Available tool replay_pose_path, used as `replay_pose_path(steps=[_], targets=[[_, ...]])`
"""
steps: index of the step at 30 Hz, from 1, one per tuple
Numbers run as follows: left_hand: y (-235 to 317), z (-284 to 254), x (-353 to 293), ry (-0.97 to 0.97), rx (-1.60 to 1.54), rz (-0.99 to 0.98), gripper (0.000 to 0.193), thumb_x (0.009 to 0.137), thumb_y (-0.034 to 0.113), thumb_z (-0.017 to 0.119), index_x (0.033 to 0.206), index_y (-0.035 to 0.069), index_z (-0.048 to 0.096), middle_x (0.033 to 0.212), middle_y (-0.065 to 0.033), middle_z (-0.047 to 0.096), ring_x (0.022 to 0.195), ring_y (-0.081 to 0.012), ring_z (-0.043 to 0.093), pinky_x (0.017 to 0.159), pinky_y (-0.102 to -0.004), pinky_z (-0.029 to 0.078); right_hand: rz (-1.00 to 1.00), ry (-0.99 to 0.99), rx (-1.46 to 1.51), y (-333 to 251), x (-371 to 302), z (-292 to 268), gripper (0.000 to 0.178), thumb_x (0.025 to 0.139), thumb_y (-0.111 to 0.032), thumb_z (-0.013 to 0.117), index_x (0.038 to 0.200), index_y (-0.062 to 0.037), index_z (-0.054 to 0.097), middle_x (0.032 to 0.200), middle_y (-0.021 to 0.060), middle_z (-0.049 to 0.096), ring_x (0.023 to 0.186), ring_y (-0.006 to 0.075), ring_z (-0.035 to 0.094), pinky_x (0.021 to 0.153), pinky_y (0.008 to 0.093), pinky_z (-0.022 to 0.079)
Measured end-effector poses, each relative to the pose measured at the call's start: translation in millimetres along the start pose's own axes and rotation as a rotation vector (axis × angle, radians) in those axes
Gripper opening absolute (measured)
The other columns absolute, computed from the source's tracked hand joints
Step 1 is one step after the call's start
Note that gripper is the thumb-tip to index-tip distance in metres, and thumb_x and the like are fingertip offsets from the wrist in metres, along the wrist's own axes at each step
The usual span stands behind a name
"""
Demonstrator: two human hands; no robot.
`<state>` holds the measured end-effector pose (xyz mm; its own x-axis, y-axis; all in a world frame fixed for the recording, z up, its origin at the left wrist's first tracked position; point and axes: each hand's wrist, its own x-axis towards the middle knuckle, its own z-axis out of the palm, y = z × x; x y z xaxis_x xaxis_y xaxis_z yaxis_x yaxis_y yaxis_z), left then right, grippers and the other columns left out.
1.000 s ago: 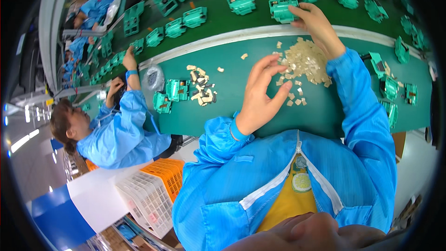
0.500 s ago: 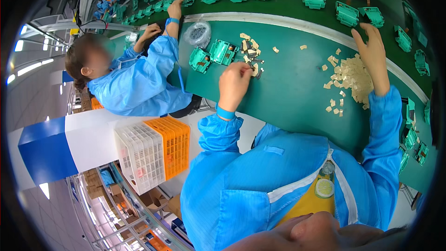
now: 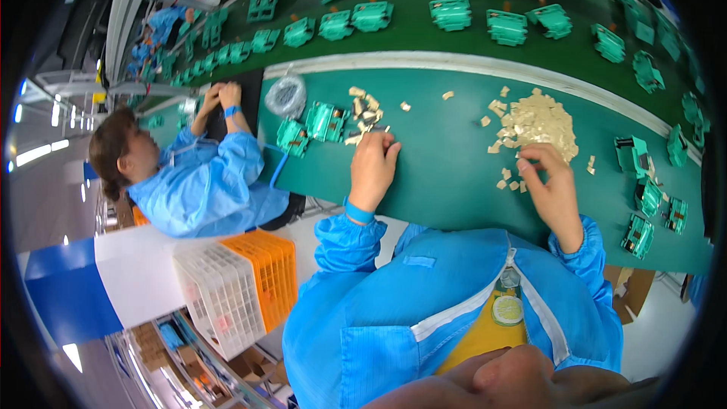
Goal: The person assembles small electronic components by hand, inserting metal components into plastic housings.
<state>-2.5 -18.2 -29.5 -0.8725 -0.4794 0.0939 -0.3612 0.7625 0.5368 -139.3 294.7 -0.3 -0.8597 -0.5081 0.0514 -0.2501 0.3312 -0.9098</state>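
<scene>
My left hand (image 3: 371, 172) is closed, fingertips drawn together beside a small heap of cream pieces and dark parts (image 3: 366, 108). Whatever its fingertips hold is too small to name. Just left of that heap sit two green housings (image 3: 326, 121) (image 3: 291, 138) with parts inside. At the near edge of a large pile of small cream pieces (image 3: 541, 120) is my right hand (image 3: 551, 185). Its thumb and forefinger come together in a pinch among the loose pieces, and anything between them cannot be made out.
Beyond the pale rail (image 3: 439, 60), rows of green housings (image 3: 450, 14) lie on the dark green belt. More housings (image 3: 638, 235) are at the right end of the table. A clear bag (image 3: 285, 96) stands near a co-worker (image 3: 204, 174) on the left. Plastic crates (image 3: 261, 276) are behind.
My right hand has come back from a housing on the belt to the cream pile. My left hand stays by the small heap. The co-worker's hands have left the belt. The view has shifted.
</scene>
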Motion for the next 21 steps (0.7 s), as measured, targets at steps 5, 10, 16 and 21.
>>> replay_pose_path(steps=[5,10,16,21], targets=[[-2,2,4,-0.102,0.085,0.002,0.015,0.093,0.011,0.071,0.096,-0.002,0.066,0.084,-0.0161,0.067,0.075,-0.0321,0.066,0.069,-0.0415,0.053,0.059,-0.036,0.096,-4,-11,-4,0.016,0.094,-0.008,0.07,0.106,0.0023,0.069,0.109,0.0146,0.069,0.095,0.026,0.068,0.079,0.0329,0.055],[56,7,15,-0.269,-0.304,-0.058,0.017,0.097,0.011,0.071,0.107,-0.001,0.065,0.092,-0.0129,0.072,0.077,-0.0206,0.071,0.069,-0.0327,0.055,0.121,-0.107,0.224,2,-14,-11,0.015,0.097,-0.01,0.068,0.106,0.0017,0.069,0.106,0.012,0.071,0.09,0.0216,0.069,0.077,0.0309,0.055],[140,52,24,-0.556,-0.935,0.054,0.018,0.097,0.0,0.069,0.115,0.0,0.064,0.106,-0.0073,0.07,0.095,-0.0126,0.068,0.084,-0.027,0.055,0.763,-0.399,1.211,-9,1,-24,0.029,0.103,-0.027,0.066,0.114,-0.0003,0.066,0.096,0.0067,0.071,0.081,0.0131,0.068,0.07,0.028,0.056],[164,66,33,-0.599,-1.0,0.323,0.017,0.097,-0.005,0.066,0.114,-0.003,0.065,0.114,-0.0124,0.069,0.101,-0.0176,0.068,0.089,-0.0316,0.057,0.598,-0.317,1.344,21,-14,-40,0.022,0.101,-0.022,0.067,0.111,-0.0022,0.065,0.094,0.0046,0.07,0.079,0.0111,0.066,0.071,0.0253,0.055]])
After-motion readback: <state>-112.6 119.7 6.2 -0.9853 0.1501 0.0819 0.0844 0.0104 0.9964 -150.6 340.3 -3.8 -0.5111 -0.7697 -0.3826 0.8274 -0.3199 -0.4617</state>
